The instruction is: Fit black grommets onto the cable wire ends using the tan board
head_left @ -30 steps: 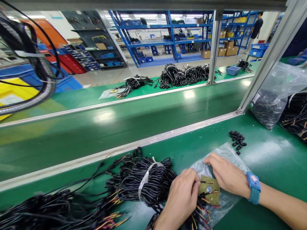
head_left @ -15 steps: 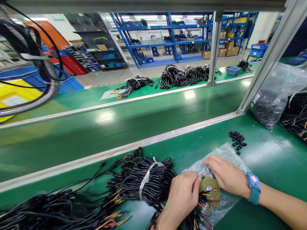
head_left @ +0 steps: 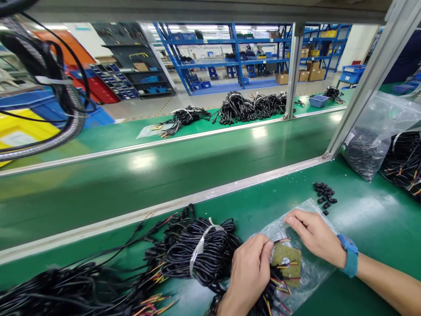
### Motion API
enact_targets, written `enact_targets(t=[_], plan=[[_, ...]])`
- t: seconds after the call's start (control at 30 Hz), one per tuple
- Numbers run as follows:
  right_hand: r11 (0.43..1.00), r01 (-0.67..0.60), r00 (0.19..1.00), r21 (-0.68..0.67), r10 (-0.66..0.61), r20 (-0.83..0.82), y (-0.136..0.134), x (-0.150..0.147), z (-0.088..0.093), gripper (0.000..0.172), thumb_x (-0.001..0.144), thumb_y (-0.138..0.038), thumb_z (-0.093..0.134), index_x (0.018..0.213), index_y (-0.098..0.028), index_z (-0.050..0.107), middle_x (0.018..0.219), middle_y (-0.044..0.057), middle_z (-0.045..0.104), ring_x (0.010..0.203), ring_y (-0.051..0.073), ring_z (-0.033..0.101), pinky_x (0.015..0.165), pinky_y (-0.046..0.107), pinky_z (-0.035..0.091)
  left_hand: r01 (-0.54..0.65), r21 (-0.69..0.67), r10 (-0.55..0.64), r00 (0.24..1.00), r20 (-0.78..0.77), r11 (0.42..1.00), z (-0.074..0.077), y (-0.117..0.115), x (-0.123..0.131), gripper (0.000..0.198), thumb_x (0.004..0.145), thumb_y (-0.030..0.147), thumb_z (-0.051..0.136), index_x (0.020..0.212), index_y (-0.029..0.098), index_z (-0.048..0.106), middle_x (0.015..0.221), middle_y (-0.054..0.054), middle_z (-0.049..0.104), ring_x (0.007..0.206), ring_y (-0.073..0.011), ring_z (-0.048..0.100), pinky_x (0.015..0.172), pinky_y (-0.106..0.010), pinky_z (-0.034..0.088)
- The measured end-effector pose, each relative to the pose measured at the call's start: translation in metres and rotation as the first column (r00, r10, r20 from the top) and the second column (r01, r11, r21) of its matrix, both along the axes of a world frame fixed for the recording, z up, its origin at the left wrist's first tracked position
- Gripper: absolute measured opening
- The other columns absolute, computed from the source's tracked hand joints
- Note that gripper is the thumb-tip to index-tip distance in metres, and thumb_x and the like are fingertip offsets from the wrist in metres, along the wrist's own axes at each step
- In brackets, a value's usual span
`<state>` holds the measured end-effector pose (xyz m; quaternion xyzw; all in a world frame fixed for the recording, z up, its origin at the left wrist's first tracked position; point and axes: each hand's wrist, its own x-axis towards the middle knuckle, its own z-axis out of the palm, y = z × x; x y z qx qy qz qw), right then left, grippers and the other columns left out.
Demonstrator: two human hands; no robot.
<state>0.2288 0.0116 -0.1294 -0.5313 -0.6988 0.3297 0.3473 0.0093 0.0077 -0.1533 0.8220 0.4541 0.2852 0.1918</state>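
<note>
My left hand [head_left: 250,270] is closed round a black cable whose thin stripped wires [head_left: 283,240] stick out past the thumb, above a flat olive-yellow pad [head_left: 294,259]. That pad lies on a clear plastic bag [head_left: 312,274], with more red, yellow and black wire ends across it. Over the bag's upper part, my right hand [head_left: 315,237] has thumb and fingertips pressed together; whatever is between them is too small to make out. A blue band [head_left: 351,256] circles the right wrist. Left of my hands lies a coiled black cable bundle [head_left: 184,259] with a white tie [head_left: 198,254].
Small black parts [head_left: 325,193] are piled beyond the bag. Loose black cables [head_left: 66,292] spread at the lower left. A metal rail [head_left: 210,192] borders the green belt, and a post [head_left: 358,83] rises at right beside a filled plastic bag [head_left: 366,151].
My right hand has moved slightly right, away from the left hand. The wire ends beyond my left thumb now show more clearly, and the pad is less covered.
</note>
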Motion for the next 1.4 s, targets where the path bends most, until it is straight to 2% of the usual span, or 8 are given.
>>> enact_targets(t=[0.1,0.27,0.43,0.6,1.13,1.4], plan=[[0.996,-0.01,0.989,-0.092,-0.004,-0.149,0.001,0.002,0.004,0.037,0.109,-0.047,0.041,0.105,-0.021,0.067,0.093,0.004,0.067,0.085,0.02,0.06,0.077,0.031,0.045,-0.032,-0.006,0.032,0.989,0.146,0.999,-0.001,-0.001,0.0,0.027,0.104,0.024,0.044,0.079,0.021,0.054,0.071,0.0,0.06,0.066,-0.015,0.059,0.062,-0.025,0.04],[0.96,-0.147,0.935,-0.239,0.056,-0.351,-0.001,0.001,-0.005,0.037,0.106,-0.051,0.048,0.125,-0.021,0.057,0.091,0.002,0.06,0.069,0.014,0.051,0.063,0.027,0.042,-0.08,0.018,0.071,0.956,0.286,0.997,-0.002,-0.002,0.0,0.024,0.103,0.022,0.045,0.082,0.02,0.056,0.071,0.001,0.058,0.063,-0.0131,0.056,0.061,-0.024,0.04],[0.919,-0.26,0.865,-0.295,0.086,-0.495,-0.002,-0.002,-0.012,0.039,0.104,-0.053,0.053,0.121,-0.019,0.056,0.096,0.004,0.062,0.066,0.012,0.051,0.063,0.026,0.043,-0.097,0.029,0.083,0.941,0.327,0.995,-0.002,-0.003,0.001,0.023,0.102,0.021,0.047,0.082,0.02,0.057,0.071,0.001,0.056,0.063,-0.0126,0.055,0.061,-0.023,0.041],[0.901,-0.309,0.842,-0.306,0.109,-0.529,-0.003,-0.003,-0.011,0.038,0.104,-0.052,0.053,0.119,-0.018,0.057,0.096,0.005,0.064,0.067,0.012,0.051,0.063,0.025,0.045,-0.089,0.015,0.08,0.948,0.309,0.996,-0.001,-0.003,0.001,0.022,0.102,0.023,0.048,0.082,0.02,0.058,0.071,0.001,0.058,0.064,-0.0132,0.056,0.061,-0.024,0.042],[0.921,-0.267,0.858,-0.284,0.094,-0.505,-0.004,-0.003,-0.01,0.037,0.105,-0.052,0.051,0.12,-0.019,0.058,0.097,0.005,0.065,0.067,0.013,0.053,0.063,0.027,0.046,-0.024,0.007,0.021,0.956,0.292,1.0,-0.001,-0.002,0.0,0.021,0.102,0.022,0.049,0.082,0.02,0.057,0.072,0.001,0.059,0.065,-0.013,0.057,0.062,-0.025,0.041],[0.937,-0.224,0.894,-0.269,0.088,-0.439,-0.005,-0.001,-0.01,0.033,0.105,-0.049,0.051,0.12,-0.02,0.058,0.099,0.005,0.065,0.07,0.014,0.055,0.066,0.029,0.047,0.015,-0.015,-0.01,0.956,0.294,1.0,0.0,-0.002,0.0,0.024,0.103,0.024,0.048,0.082,0.02,0.059,0.073,-0.001,0.061,0.068,-0.0152,0.058,0.064,-0.027,0.041]])
